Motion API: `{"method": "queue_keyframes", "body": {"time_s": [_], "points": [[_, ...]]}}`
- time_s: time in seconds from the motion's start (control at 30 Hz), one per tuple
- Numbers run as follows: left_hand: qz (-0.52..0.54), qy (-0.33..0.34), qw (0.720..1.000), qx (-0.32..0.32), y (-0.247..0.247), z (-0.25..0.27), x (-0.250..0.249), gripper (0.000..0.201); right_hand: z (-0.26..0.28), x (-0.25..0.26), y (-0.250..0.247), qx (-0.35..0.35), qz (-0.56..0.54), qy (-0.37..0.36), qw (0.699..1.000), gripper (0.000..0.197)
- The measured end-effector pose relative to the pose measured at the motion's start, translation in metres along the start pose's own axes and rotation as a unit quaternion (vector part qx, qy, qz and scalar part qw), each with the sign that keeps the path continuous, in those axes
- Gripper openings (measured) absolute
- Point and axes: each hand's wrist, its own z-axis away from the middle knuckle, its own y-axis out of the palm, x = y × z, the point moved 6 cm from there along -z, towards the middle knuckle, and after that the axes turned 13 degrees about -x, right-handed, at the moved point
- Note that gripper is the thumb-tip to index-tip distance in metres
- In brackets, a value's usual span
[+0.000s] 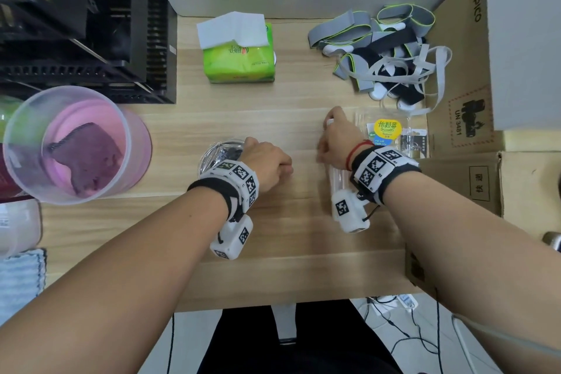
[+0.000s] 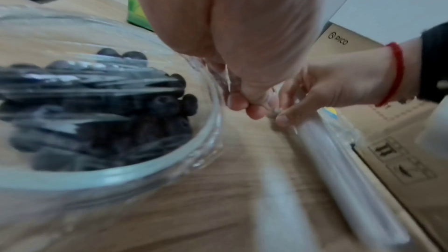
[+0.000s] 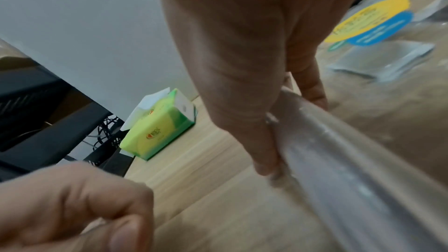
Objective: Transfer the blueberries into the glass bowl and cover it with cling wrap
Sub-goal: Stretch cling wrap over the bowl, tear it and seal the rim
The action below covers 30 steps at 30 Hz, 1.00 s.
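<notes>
A glass bowl [image 1: 209, 150] of blueberries [image 2: 164, 104] stands on the wooden table, half hidden under my left wrist. Clear cling film [image 2: 97, 83] lies streaked across the bowl's top. My left hand [image 1: 282, 167] is just right of the bowl, its curled fingers [image 2: 252, 110] pinching the film. My right hand [image 1: 331, 136] grips the cling wrap roll [image 3: 351, 160], thumb on one side and fingers on the other. The roll lies on the table pointing toward me. The empty clear blueberry box [image 1: 391, 133] with its yellow label sits right of the right hand.
A green tissue pack [image 1: 239, 61] sits at the back centre. At the back right is a pile of grey straps [image 1: 385, 55]. A pink plastic tub [image 1: 69, 143] and a black rack [image 1: 91, 24] stand at the left. A cardboard box [image 1: 455, 130] borders the right.
</notes>
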Motion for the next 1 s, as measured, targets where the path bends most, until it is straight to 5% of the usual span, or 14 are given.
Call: {"method": "queue_keyframes", "body": {"time_s": [0.1,0.27,0.47,0.63,0.77,1.0], "points": [[-0.007,0.004,1.0,0.006,0.001,0.003,0.001,0.031,0.0,0.002,-0.008,-0.004,-0.025,-0.016,1.0,0.015],[-0.02,0.028,0.999,-0.01,-0.005,-0.004,-0.014,0.057,-0.001,0.009,-0.013,-0.048,0.043,-0.058,0.996,0.063],[0.071,-0.085,0.978,-0.176,-0.046,0.003,0.022,0.038,0.005,0.022,-0.04,-0.178,0.054,-0.049,0.981,0.045],[0.062,-0.19,0.962,-0.185,-0.061,0.032,0.066,0.037,0.011,0.069,-0.02,-0.02,-0.147,0.001,0.989,0.032],[0.099,-0.286,0.943,-0.139,-0.05,0.059,0.1,0.047,0.018,0.085,0.006,0.089,-0.109,-0.005,0.99,0.05],[0.219,-0.379,0.894,-0.095,-0.012,0.092,0.127,0.059,0.021,0.069,0.029,0.093,-0.208,0.088,0.97,0.038]]}}
